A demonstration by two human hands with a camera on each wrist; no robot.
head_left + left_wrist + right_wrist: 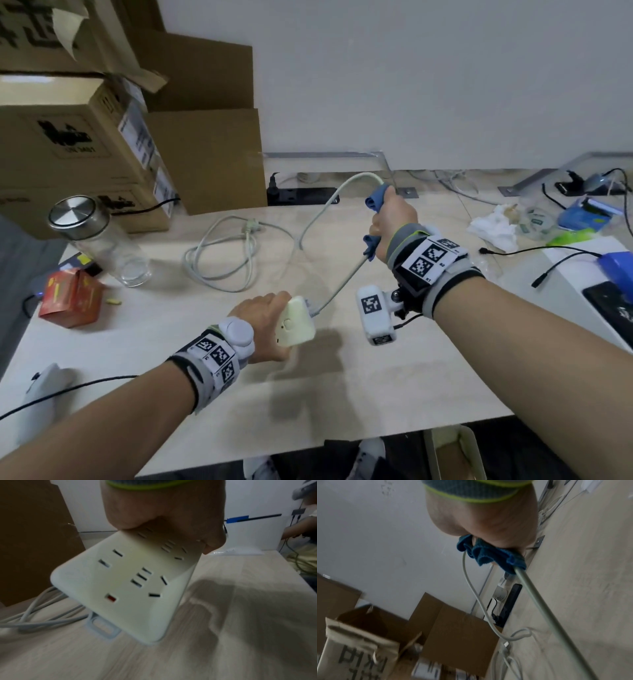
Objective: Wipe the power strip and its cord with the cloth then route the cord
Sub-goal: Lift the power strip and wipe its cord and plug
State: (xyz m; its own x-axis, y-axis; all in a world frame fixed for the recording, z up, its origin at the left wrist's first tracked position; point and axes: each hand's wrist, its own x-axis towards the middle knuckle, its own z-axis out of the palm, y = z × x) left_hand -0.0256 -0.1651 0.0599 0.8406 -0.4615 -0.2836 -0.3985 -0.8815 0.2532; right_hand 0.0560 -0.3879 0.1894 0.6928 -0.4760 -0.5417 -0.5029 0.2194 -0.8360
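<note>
White plastic makes up the power strip (295,322), and the left hand (265,320) holds it up just above the pale wood bench (376,394), with the fingers curled round its far end. Only the left wrist view shows its face: dark plug slots, a small red light, rounded corners, all smooth and a bit blurry. In that view the thumb (212,539) presses on the top edge of the strip. The head view shows the side with a round button. From the strip a thin grey cord (337,291) runs up tight to the right hand (394,222). That hand is closed in a fist round a blue cloth (371,245) wrapped on the cord, and it is held high over the bench. The right wrist view shows the cloth looks soft and fuzzy and bunched in folds, with the cord sliding out of it straight and smooth. Past the fist the cord bends over and drops to a loose loop lying on the bench, with the plug (249,229) in the middle. Near the loop stand brown cardboard boxes (85,144), a clear glass jar with a shiny metal lid (72,212), and a small red box (70,301).
</note>
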